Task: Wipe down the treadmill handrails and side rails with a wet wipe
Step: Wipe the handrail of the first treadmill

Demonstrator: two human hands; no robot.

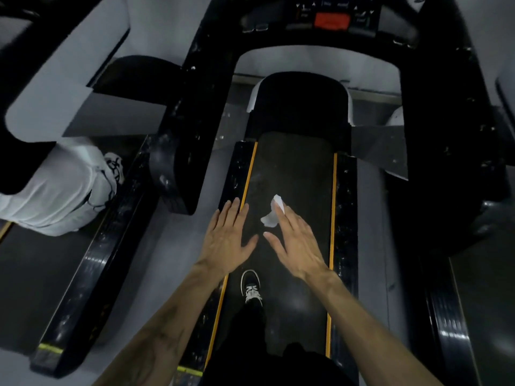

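I stand on a black treadmill belt (292,174) edged with yellow lines. My left hand (228,240) hovers flat and empty over the left side rail (237,168), fingers apart. My right hand (295,243) is stretched out over the belt, with a crumpled white wet wipe (271,215) caught between its fingertips. The black left handrail (189,129) runs forward on the left, ending just ahead of my left hand. The right handrail (446,135) runs along the right. The right side rail (345,207) lies beside my right hand.
The console (331,20) with a red display sits ahead at the top. My black shoe (250,285) rests on the belt below my hands. Another person in light clothes and white shoes (64,188) stands on the neighbouring treadmill at left. Another machine's rail (443,324) lies at right.
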